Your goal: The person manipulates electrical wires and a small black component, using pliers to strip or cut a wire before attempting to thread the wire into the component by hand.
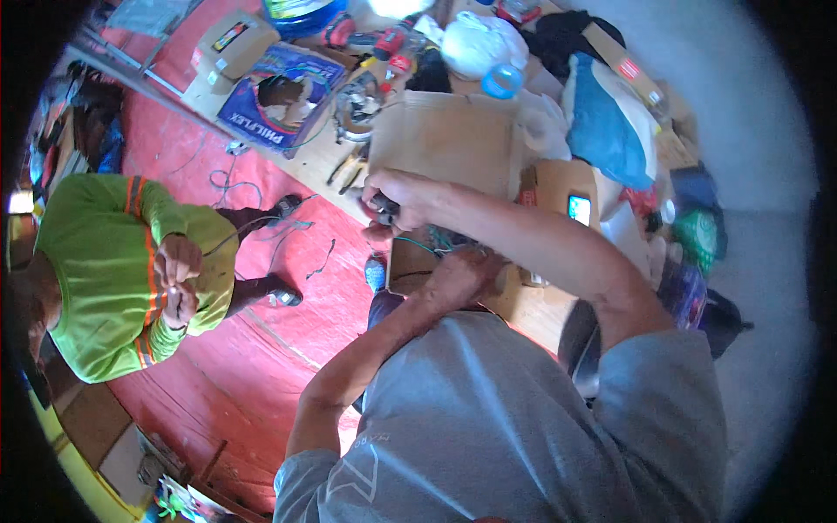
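Here, the right hand (405, 199) is closed around a small dark object (384, 207) at the left side of a cardboard box (449, 131), while the left hand (466, 277) is lower, near a green wire (417, 245); whether its fingers grip anything I cannot tell. Pliers (350, 166) lie left of the box, and a co-worker (96, 270) in a bright green top stands farther left, hands close together

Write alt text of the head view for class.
At an open cardboard box, the person's right hand grips a small dark object; the left hand is near a thin green wire. A co-worker in lime green stands at left.
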The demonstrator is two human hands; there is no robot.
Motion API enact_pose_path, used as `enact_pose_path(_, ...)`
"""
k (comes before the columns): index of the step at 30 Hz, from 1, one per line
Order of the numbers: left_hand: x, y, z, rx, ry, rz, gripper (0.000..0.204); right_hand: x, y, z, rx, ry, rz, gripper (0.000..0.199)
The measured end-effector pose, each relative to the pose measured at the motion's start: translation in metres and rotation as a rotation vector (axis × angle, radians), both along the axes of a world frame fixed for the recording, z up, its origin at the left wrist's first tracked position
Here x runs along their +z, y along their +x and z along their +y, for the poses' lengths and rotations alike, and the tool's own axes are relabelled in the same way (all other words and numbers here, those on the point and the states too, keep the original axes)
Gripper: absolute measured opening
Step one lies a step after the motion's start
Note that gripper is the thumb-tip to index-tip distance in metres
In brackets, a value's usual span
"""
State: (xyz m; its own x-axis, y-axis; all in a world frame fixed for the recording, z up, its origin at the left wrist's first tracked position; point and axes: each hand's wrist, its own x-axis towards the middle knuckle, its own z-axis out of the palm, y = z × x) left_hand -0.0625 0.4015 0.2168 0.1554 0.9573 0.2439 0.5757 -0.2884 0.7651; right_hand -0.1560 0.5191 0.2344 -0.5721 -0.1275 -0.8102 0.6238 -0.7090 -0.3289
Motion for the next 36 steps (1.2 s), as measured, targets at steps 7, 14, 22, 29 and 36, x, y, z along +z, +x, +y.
enact_pose_path(7,0.005,0.0,-0.001,0.448,0.442,0.167,0.024,0.146,0.174,0.045,0.196,0.379,0.606,0.012)
enact_pose_path(14,0.04,-0.006,0.023,0.166,-0.281,-0.269,0.015,0.165,0.318,0.073,0.189,0.742,0.502,0.018)
enact_pose_path(22,0.034,-0.014,0.031,0.144,-0.479,-0.504,0.02,0.085,0.393,0.073,0.74,1.986,0.269,0.05)
enact_pose_path(29,0.024,-0.011,0.03,0.229,-0.419,-0.473,0.013,0.066,0.409,0.056,0.82,1.814,0.279,0.068)
enact_pose_path(36,0.026,0.005,0.03,0.324,-0.394,-0.472,0.019,0.036,0.39,0.006,0.15,1.25,0.45,0.056)
